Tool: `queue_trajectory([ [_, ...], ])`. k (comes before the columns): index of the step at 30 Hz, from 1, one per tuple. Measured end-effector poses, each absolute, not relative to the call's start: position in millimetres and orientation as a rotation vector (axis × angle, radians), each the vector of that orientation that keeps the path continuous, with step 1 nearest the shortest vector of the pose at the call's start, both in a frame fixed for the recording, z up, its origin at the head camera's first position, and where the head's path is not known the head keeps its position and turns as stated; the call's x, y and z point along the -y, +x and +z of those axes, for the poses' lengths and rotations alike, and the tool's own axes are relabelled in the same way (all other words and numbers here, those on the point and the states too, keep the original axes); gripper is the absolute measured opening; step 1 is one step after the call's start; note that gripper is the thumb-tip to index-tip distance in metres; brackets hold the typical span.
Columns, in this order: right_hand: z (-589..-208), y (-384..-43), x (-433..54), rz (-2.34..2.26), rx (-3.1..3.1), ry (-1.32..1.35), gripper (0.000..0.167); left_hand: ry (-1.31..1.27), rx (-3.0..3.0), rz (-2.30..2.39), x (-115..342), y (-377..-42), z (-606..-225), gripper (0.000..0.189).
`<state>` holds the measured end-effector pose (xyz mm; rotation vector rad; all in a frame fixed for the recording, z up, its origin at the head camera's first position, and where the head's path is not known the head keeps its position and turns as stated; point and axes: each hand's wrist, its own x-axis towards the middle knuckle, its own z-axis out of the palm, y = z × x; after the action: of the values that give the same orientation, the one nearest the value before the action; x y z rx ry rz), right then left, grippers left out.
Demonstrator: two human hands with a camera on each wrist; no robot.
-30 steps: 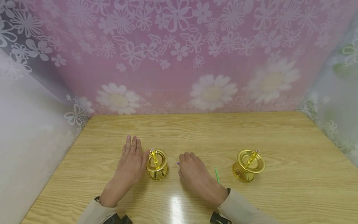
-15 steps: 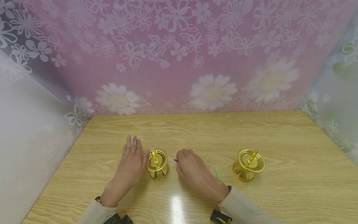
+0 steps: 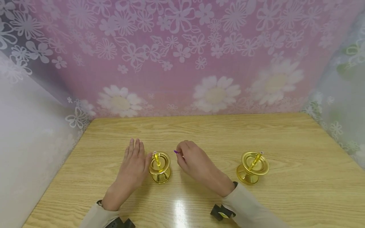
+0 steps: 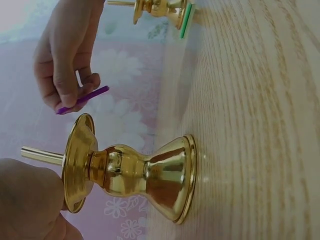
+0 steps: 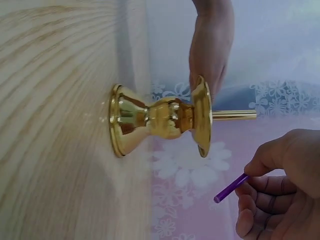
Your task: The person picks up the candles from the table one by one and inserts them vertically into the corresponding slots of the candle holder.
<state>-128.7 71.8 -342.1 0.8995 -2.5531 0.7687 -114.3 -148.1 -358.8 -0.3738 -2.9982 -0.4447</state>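
Note:
My right hand (image 3: 196,161) pinches a thin purple stick (image 5: 231,188) between thumb and fingers, raised above the table to the right of the left gold candle holder (image 3: 161,176). That holder stands upright on its flared base, with a wide dish on top and a narrow tube (image 5: 234,115) rising from the middle. My left hand (image 3: 132,167) is held out at its left side, fingers straight, thumb right at the dish rim. In the left wrist view the purple stick (image 4: 95,94) slants beyond the dish, level with the tube's height.
A second gold candle holder (image 3: 248,176) of the same shape stands farther right on the wooden table (image 3: 299,196). A green stick (image 4: 187,21) lies near it; the right arm hides it in the head view. A flowered pink backdrop (image 3: 171,82) rises behind the table.
My right hand has lifted from the table and moved slightly left and away, bringing the purple stick up with it. The left hand and both candle holders have stayed put.

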Motion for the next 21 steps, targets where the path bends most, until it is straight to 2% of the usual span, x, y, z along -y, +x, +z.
queue_trajectory([
  [21, -310, -141, -45, 1.377, 2.361, 1.057, 0.003, -0.343, 3.044, -0.434, 148, -116, -358, 0.062],
])
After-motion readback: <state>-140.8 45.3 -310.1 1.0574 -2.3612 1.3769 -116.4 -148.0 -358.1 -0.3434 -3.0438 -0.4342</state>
